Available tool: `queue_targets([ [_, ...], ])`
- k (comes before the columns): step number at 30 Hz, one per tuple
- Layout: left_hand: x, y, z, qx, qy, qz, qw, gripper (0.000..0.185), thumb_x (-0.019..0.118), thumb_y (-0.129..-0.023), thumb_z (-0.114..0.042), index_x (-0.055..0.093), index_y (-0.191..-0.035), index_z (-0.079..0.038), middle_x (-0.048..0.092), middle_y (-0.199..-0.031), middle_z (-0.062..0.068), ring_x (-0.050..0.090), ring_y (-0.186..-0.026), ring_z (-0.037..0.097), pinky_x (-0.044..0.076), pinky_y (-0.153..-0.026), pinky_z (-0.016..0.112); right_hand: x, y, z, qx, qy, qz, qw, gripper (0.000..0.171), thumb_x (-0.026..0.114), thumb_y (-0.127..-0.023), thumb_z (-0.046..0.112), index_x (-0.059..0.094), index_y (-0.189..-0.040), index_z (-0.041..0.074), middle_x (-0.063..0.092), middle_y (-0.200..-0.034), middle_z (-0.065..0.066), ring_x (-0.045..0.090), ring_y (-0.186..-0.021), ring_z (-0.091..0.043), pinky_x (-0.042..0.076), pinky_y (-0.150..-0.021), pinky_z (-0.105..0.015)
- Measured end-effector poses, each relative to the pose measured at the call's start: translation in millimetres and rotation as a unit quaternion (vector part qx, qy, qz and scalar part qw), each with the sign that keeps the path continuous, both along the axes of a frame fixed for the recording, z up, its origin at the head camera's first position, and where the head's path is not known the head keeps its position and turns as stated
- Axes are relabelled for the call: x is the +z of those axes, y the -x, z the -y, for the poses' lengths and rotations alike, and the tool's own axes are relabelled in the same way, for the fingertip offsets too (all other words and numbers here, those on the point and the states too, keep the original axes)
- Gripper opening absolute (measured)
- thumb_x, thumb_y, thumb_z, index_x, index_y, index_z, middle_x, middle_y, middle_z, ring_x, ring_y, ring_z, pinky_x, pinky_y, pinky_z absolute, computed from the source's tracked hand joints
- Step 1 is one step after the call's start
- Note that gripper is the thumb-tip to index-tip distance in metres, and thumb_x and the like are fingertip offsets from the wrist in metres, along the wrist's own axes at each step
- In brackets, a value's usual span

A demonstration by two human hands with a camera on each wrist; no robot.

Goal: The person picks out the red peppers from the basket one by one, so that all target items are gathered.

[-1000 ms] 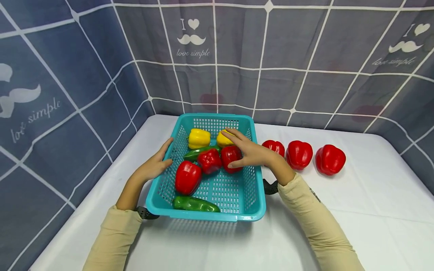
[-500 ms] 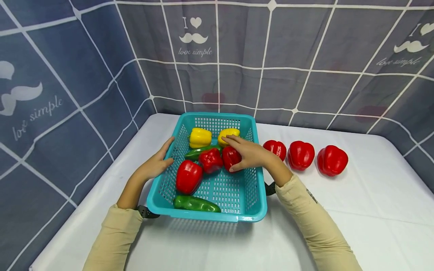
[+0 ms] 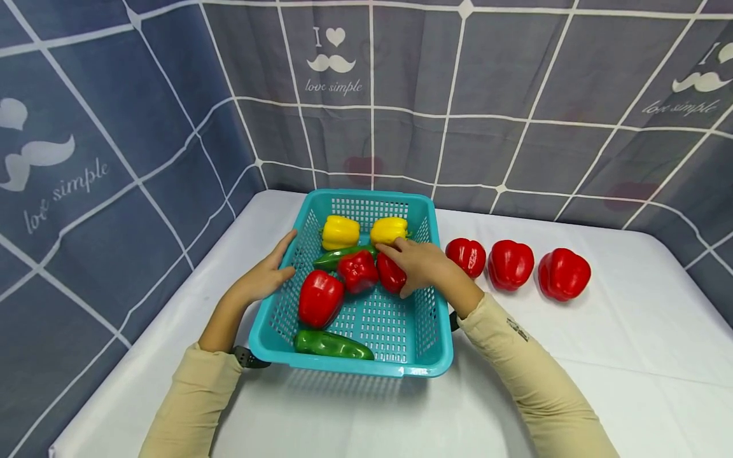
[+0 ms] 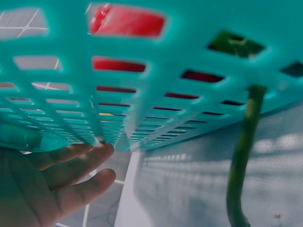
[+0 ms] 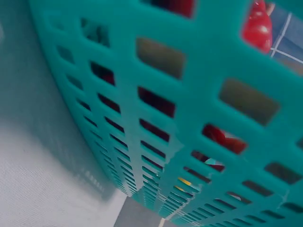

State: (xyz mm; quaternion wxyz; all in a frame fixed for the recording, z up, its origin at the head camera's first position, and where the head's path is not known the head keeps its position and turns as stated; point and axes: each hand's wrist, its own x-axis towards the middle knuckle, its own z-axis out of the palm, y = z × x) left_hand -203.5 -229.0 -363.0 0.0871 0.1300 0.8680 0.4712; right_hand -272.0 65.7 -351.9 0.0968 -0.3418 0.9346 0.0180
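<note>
A turquoise slotted basket (image 3: 366, 367) stands on the white table. Inside it, my right hand (image 3: 422, 264) reaches over the right wall and grips a red bell pepper (image 3: 389, 275), fingers on its far side and thumb on its near side. My left hand (image 3: 263, 277) rests against the left wall, fingers extended along it; in the left wrist view this hand (image 4: 61, 184) lies beside the slots. Another red bell pepper (image 3: 357, 271) sits next to the held one, and a larger one (image 3: 321, 299) lies nearer. The basket wall (image 5: 189, 104) hides my right hand's grip in the right wrist view.
Two yellow bell peppers (image 3: 340, 233) lie at the basket's back, near a long green pepper (image 3: 340, 256). Another green pepper (image 3: 332, 345) lies along the front. Three red bell peppers (image 3: 511, 264) stand right of the basket. A grey checked cloth (image 3: 412, 83) hangs behind.
My right hand has lowered onto the red bell pepper, and its fingers and thumb have closed round it. My left hand has stayed against the basket. The whole view has shifted slightly.
</note>
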Motion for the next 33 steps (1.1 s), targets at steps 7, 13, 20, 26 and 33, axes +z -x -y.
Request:
queue_targets([
  [7, 0.8, -0.4, -0.3, 0.002, 0.008, -0.002, 1.0000, 0.075, 0.036, -0.086, -0.001, -0.007, -0.147, -0.008, 0.000, -0.151, 0.024, 0.018, -0.131, 0.048, 0.037, -0.092, 0.062, 0.0, -1.2, -0.2, 0.004, 0.012, -0.009, 1.000, 0.096, 0.082, -0.062, 0.028, 0.031, -0.143, 0.024, 0.045, -0.130, -0.010, 0.046, -0.118, -0.029, 0.051, -0.083, -0.044],
  [13, -0.2, 0.1, -0.1, -0.001, -0.001, 0.001, 1.0000, 0.075, 0.035, -0.086, -0.001, -0.008, -0.147, -0.009, 0.000, -0.151, 0.024, 0.022, -0.128, 0.051, 0.045, -0.083, 0.059, -2.6, -0.6, -3.7, 0.006, 0.059, -0.002, 0.998, 0.092, 0.083, -0.059, 0.028, 0.037, -0.139, 0.024, 0.048, -0.127, -0.010, 0.046, -0.117, -0.030, 0.051, -0.083, -0.046],
  [20, 0.0, -0.4, -0.8, 0.001, 0.001, 0.000, 1.0000, 0.075, 0.036, -0.086, -0.002, -0.007, -0.147, -0.009, 0.001, -0.150, 0.024, 0.024, -0.126, 0.051, 0.046, -0.082, 0.058, -2.7, 0.1, -7.0, 0.021, 0.101, -0.011, 0.995, 0.088, 0.082, -0.060, 0.031, 0.041, -0.136, 0.021, 0.048, -0.126, -0.010, 0.046, -0.115, -0.030, 0.051, -0.083, -0.045],
  [26, -0.4, -0.2, -0.3, 0.006, 0.000, 0.002, 1.0000, 0.075, 0.036, -0.086, -0.002, -0.006, -0.147, -0.011, 0.001, -0.151, 0.024, 0.024, -0.127, 0.051, 0.045, -0.082, 0.059, -1.5, -1.0, -10.0, 0.028, 0.138, -0.016, 0.990, 0.083, 0.082, -0.060, 0.033, 0.043, -0.131, 0.014, 0.052, -0.123, -0.009, 0.047, -0.114, -0.028, 0.050, -0.085, -0.044],
  [33, -1.1, 0.5, -1.0, 0.005, 0.005, -0.001, 1.0000, 0.074, 0.036, -0.086, -0.002, -0.006, -0.147, -0.010, 0.001, -0.151, 0.023, 0.020, -0.129, 0.050, 0.042, -0.086, 0.061, -3.4, -2.6, -13.7, 0.026, 0.191, -0.017, 0.981, 0.078, 0.082, -0.060, 0.034, 0.046, -0.127, 0.015, 0.052, -0.122, -0.009, 0.044, -0.113, -0.026, 0.053, -0.080, -0.042],
])
